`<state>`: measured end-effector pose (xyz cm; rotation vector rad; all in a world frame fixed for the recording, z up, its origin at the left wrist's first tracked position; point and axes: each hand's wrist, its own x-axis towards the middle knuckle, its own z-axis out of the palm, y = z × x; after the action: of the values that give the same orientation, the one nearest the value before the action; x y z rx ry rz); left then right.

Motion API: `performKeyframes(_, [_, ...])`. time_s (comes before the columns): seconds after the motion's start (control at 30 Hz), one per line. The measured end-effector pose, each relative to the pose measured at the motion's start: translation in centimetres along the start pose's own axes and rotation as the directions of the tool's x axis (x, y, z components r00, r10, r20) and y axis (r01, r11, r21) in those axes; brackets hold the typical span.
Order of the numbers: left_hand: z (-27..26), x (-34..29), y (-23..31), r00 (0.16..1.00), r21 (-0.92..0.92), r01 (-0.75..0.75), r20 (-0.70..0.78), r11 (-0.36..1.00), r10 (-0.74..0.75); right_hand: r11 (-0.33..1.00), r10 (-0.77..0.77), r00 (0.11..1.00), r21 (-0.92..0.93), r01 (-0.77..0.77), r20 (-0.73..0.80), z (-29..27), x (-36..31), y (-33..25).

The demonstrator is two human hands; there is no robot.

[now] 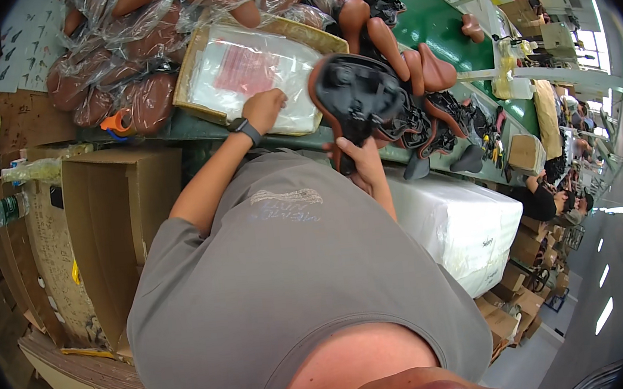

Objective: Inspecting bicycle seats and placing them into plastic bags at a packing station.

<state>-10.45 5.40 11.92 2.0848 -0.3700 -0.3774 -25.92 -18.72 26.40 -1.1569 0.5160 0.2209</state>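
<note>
My right hand [362, 161] grips a bicycle saddle [358, 96] by its narrow nose. The saddle is turned so its black underside faces me, with a brown rim showing along the left. My left hand [266, 111], with a dark watch at the wrist, rests on a stack of clear plastic bags [213, 73] in a shallow cardboard box [185, 87]. Its fingers are curled together on the top bag; the fingertips are partly hidden. Through the plastic a reddish printed patch shows. Right of the held saddle lie several more brown saddles [438, 70], some with their black undersides up.
Bagged brown saddles [156, 97] are piled at the back left, near an orange tape dispenser [117, 123]. An open cardboard carton [105, 237] stands at my left. A white wrapped block [456, 218] is at my right. The green bench [422, 22] runs off right; another person [544, 198] is farther along.
</note>
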Motion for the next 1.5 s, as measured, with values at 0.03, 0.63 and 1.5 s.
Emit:
performKeyframes(0.03, [-0.6,-1.2,1.9,0.998,-0.077,-0.065,-0.009,0.995,0.064,1.000,-0.004,1.000,0.006,0.004,0.003,1.1,1.0,0.3])
performKeyframes(0.63, [-13.5,-9.7,4.7,0.898,-0.782,0.103,-0.192,0.615,-0.396,0.914,-0.015,0.915,-0.365,0.176,0.404,4.2,3.6,-0.7])
performKeyframes(1.5, [-29.9,17.6,16.3,0.984,-0.953,-0.036,-0.086,0.302,-0.153,0.612,-0.429,0.867,-0.624,0.486,0.254,3.8,7.9,-9.4])
